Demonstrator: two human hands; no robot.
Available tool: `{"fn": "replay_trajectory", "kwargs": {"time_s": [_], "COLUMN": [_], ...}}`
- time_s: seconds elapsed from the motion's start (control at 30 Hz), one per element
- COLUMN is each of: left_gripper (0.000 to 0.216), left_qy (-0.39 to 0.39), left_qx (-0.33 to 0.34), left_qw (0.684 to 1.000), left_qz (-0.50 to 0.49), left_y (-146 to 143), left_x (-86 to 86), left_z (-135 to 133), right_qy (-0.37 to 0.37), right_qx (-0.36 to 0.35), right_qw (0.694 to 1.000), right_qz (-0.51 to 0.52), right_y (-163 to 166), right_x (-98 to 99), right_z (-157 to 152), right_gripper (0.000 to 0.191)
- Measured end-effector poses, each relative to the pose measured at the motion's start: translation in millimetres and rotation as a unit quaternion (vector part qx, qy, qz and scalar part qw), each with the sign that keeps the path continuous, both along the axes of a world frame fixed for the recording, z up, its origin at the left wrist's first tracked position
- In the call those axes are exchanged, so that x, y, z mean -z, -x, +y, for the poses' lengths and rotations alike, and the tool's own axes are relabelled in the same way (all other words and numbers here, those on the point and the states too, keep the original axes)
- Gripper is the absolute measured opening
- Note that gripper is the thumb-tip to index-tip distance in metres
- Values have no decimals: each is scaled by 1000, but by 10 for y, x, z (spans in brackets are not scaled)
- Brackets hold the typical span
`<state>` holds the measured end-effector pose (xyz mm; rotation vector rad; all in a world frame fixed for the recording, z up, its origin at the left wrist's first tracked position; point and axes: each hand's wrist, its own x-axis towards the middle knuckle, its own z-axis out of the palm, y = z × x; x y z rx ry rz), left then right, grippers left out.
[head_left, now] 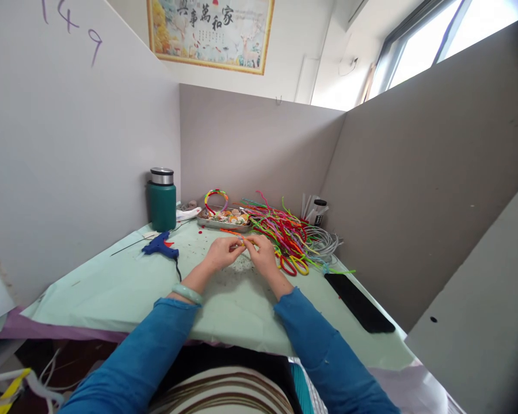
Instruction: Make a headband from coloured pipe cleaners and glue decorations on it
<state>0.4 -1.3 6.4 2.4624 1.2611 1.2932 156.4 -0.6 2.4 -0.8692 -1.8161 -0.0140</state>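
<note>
My left hand point(224, 253) and my right hand point(262, 253) meet over the middle of the table, fingertips pinched together. Between them they hold an orange pipe cleaner point(229, 232), whose one end sticks out to the left beyond the fingers. Small bits of other colours show at the fingertips, too small to make out. Just behind my hands stands a metal tray point(224, 225) of small mixed pieces, with a multicoloured ring point(206, 201) upright at it. Right of my right hand lies a heap of coloured pipe cleaners point(285, 227).
At left, a blue glue gun point(160, 246) lies near a green flask point(163, 207). On the right are a coil of grey wire point(328, 244), a black-lidded jar point(318, 211) and a flat black slab point(358, 303). Grey partitions point(259, 144) enclose the table.
</note>
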Motion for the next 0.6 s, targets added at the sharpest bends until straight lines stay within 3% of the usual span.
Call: {"fn": "replay_trajectory", "kwargs": {"time_s": [0.27, 0.6], "left_gripper": [27, 22], "left_qy": [-14, -13], "left_qx": [-11, -4], "left_qw": [1000, 998], "left_qz": [23, 58], "left_y": [-14, -18], "left_x": [11, 60], "left_z": [17, 54], "right_qy": [-31, 4], "right_qx": [16, 20], "right_qw": [999, 999], "right_qz": [-27, -46], "right_y": [2, -5], "right_x": [-4, 15], "right_z": [-30, 29], "right_gripper": [17, 17]}}
